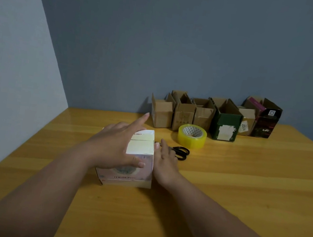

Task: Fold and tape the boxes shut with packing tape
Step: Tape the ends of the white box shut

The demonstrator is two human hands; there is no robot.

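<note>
Nearest on the wooden table (240, 199), a little left of centre, stands a small pale box (138, 159) with faint printing on its near side. Its top flaps are folded down and meet along a seam across the top. The left hand (116, 145) lies flat over the left part of the top, fingers (141, 119) straight and spread, the index finger pointing away past the far edge and the thumb down over the near face. The right hand (165, 159) presses against the box's right side, fingers straight and close together, holding nothing.

Just beyond the right hand lie black scissors (182, 152), partly hidden behind it. Farther right sits a roll of yellowish packing tape (192, 136), lying flat. Against the far wall is a row of open boxes: three brown cardboard boxes (183, 115), a dark green box (225, 125), a small tan box (247, 120) and a black box (264, 120).
</note>
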